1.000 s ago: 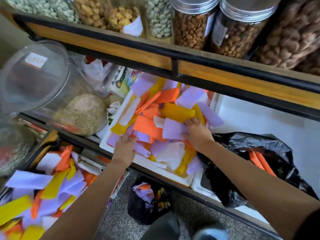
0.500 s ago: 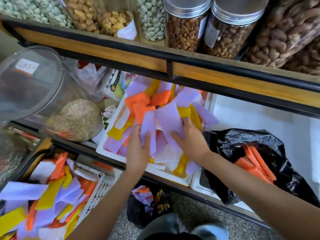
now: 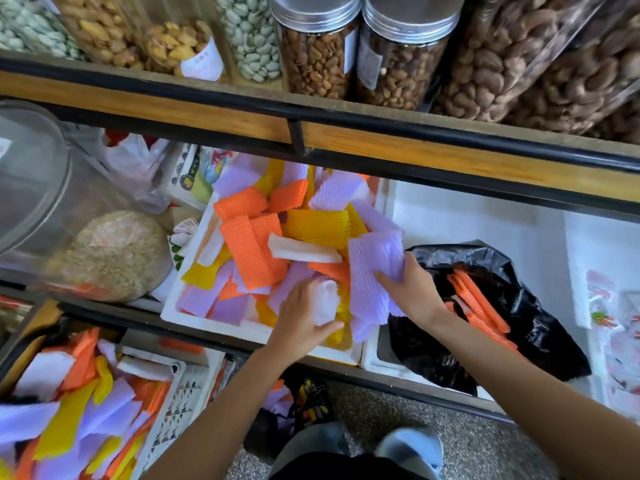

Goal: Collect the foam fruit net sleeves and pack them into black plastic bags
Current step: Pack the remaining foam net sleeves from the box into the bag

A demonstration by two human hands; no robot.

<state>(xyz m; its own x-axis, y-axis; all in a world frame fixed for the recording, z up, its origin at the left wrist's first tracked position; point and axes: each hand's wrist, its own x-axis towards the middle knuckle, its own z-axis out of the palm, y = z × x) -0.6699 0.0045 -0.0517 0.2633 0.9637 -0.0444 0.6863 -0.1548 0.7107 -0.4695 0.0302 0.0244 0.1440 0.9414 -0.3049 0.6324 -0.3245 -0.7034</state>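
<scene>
A white foam box (image 3: 194, 315) on the lower shelf holds a heap of orange, yellow, purple and white foam net sleeves (image 3: 270, 237). My right hand (image 3: 412, 289) grips a bunch of purple sleeves (image 3: 375, 261) at the box's right edge, lifted above the heap. My left hand (image 3: 301, 317) holds a white sleeve (image 3: 325, 301) near the box's front rim. Just right of the box lies an open black plastic bag (image 3: 540, 320) with several orange sleeves (image 3: 481, 306) inside.
Jars of nuts and seeds (image 3: 318, 46) line the wood-edged upper shelf (image 3: 381, 147). A large clear jar with grain (image 3: 114, 254) lies at left. A second crate of sleeves (image 3: 79, 403) sits lower left. Another black bag (image 3: 294, 407) is on the floor.
Both hands dug into the heap and gathered sleeves. The right hand has lifted a purple bunch and moved right toward the black bag; the left hand now holds a white sleeve.
</scene>
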